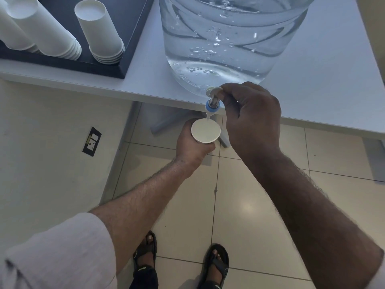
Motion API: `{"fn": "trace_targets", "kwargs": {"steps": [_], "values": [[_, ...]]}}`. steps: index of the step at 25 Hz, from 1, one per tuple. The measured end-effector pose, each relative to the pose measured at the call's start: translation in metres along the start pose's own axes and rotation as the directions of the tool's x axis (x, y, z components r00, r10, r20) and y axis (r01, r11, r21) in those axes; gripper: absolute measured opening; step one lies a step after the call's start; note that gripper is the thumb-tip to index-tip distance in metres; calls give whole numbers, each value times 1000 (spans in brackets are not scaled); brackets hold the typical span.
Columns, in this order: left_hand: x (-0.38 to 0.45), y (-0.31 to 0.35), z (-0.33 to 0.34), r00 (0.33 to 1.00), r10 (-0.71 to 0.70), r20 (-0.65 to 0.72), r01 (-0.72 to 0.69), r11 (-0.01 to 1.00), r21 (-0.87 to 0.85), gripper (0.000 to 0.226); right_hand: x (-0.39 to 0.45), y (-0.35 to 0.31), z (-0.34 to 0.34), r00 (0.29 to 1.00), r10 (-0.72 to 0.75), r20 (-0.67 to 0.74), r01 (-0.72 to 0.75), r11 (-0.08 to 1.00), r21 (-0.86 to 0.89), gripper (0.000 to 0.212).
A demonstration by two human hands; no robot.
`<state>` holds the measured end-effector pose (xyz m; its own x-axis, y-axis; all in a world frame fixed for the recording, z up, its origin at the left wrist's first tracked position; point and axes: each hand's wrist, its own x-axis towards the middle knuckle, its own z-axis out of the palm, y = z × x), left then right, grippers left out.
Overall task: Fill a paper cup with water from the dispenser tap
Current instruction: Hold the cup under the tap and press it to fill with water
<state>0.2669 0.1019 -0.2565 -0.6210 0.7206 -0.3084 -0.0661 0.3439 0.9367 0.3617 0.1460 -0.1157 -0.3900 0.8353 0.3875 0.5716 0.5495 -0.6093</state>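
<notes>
So there's a white table running across the top, with a big clear water jug sitting at its front edge, bubbles rising inside it. Off to the left is a black tray holding upside-down stacks of paper cups. Below the table edge it's beige floor tiles and a wall socket on the left wall.

The right hand reaches up to the dispenser tap, fingers curled and pinching its white lever at the top. The tap has a blue collar, and water is running out of the spout. The left hand is wrapped around the paper cup, held upright directly under the spout, just below the table edge. How full the cup is, can't tell. Black sandals show at the bottom.
</notes>
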Motion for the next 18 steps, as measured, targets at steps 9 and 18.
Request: {"fn": "trace_targets", "kwargs": {"steps": [9,18], "values": [[5,2,2,1000,12,11,-12,1000,3,67,-4,3,-1,992,-97,-82,94,995,-37,16],[5,3,3,998,33,54,-33,999,-4,64,-39,26,1,979,-199,-40,196,977,-80,27]]}}
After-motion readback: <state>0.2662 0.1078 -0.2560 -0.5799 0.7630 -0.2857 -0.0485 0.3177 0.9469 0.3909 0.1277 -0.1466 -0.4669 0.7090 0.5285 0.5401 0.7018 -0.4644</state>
